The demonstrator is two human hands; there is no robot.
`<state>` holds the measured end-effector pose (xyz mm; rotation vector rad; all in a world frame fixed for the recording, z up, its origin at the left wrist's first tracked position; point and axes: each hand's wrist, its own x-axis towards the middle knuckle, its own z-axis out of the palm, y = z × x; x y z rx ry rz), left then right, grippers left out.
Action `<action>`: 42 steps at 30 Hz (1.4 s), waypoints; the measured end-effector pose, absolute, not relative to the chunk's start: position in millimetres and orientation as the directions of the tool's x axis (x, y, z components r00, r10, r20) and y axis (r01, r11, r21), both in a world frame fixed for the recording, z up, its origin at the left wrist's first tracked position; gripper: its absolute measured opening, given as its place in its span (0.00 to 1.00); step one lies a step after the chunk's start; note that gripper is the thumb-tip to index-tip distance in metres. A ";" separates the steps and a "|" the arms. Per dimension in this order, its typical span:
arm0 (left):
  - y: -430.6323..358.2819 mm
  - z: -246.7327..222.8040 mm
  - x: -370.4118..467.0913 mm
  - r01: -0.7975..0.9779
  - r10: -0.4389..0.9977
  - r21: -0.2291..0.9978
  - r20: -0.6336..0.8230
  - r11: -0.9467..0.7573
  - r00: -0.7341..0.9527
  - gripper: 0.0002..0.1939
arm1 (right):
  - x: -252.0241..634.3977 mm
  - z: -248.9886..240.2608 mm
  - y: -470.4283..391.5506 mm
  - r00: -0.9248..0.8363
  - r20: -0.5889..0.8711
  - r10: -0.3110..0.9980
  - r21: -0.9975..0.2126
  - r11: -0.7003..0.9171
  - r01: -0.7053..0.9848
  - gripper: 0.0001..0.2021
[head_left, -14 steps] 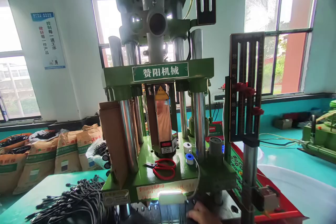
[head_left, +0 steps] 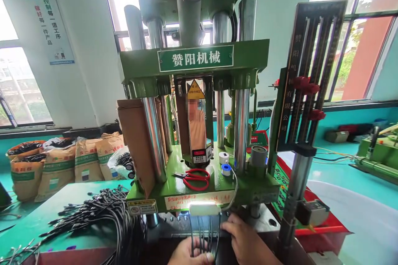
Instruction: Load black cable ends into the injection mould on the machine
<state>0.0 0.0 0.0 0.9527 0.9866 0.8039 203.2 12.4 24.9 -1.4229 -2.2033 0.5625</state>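
Observation:
My left hand (head_left: 191, 253) comes in at the bottom middle, its fingers and thumb closed around several thin black cables (head_left: 201, 232). These run up in a row to the front of the green press (head_left: 149, 192); their upper ends pass out of sight below a lit white lamp (head_left: 204, 209). My right hand (head_left: 241, 235) is just right of the cables, fingers curled, fingertips close to the rightmost cable and the metal plate (head_left: 174, 225). Whatever those fingers grip, if anything, is hidden. Red-handled snips (head_left: 197, 180) lie on the press bed above both hands.
A large bundle of black cables (head_left: 102, 219) lies on the turquoise table at left. A cardboard sheet (head_left: 133, 145) leans by the left column. Solder-like white and blue spools (head_left: 226, 169) sit on the bed. A scale post (head_left: 292, 198) and red control box (head_left: 329, 227) stand at right.
The view has tilted down and moved closer. My left hand has come into view, holding the cables. My right hand now shows more fully, still beside the cables.

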 end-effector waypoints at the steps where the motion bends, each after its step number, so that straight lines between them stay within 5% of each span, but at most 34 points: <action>1: -1.0 0.4 1.2 -0.131 0.888 0.920 -0.309 0.370 0.342 0.30 | 203.1 26.1 11.9 -0.359 0.146 0.922 -0.570 0.375 0.731 0.24; 12: -10.0 4.9 12.6 -0.070 0.905 0.930 -0.330 0.360 0.270 0.19 | 198.8 23.4 8.9 -0.269 0.295 0.917 -0.609 0.397 0.686 0.19; 16: -16.2 13.9 17.2 -0.115 0.904 0.910 -0.367 0.397 0.217 0.14 | 193.7 32.4 7.1 -0.184 0.270 0.945 -0.732 0.325 0.599 0.15; 21: -20.0 26.4 21.0 -0.103 0.898 0.895 -0.420 0.433 0.130 0.11 | 180.3 37.9 3.4 -0.265 -0.212 0.941 -0.968 -0.164 0.190 0.11; 26: -20.2 41.5 19.2 -0.055 0.866 0.878 -0.456 0.475 0.205 0.11 | 161.1 30.8 0.9 -0.366 -0.191 0.911 -0.939 -0.278 -0.203 0.16; 42: -29.7 42.0 0.7 -0.039 0.852 0.871 -0.468 0.490 0.235 0.21 | 162.9 31.6 2.7 -0.342 -0.221 0.913 -0.939 -0.294 -0.179 0.08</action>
